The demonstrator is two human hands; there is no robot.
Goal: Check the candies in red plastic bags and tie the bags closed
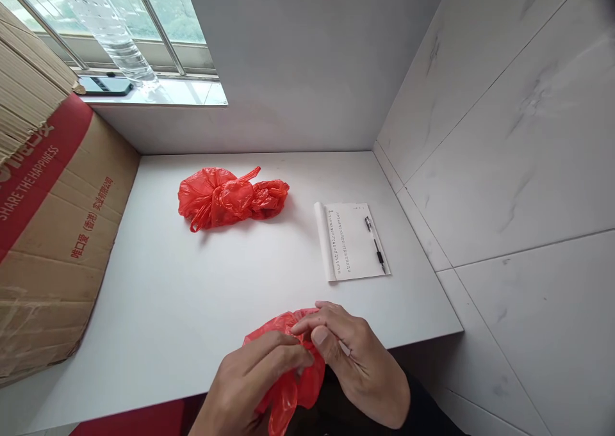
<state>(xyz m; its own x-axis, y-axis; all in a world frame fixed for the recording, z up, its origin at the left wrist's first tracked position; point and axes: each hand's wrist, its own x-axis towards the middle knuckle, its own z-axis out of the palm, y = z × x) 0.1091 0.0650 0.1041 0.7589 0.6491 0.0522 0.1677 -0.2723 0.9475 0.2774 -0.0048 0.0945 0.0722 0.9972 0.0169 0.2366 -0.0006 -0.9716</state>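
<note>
A red plastic bag [312, 381] is between my two hands at the table's front edge, part of it hanging below. My left hand [262, 372] grips the bag from the left with curled fingers. From the right, my right hand [350, 353] has its thumb and fingers closed together at the bag's upper part. Whatever the bag contains is hidden. Farther back on the white table [192, 308] lie bunched, knotted red plastic bags [230, 196], apart from both hands.
On the right lies an open notepad [350, 241] with a black pen [376, 247] on it. A large cardboard box [57, 231] stands at the left. A water bottle [115, 39] and a phone [104, 86] rest on the windowsill. Tiled wall [519, 135] bounds the right side.
</note>
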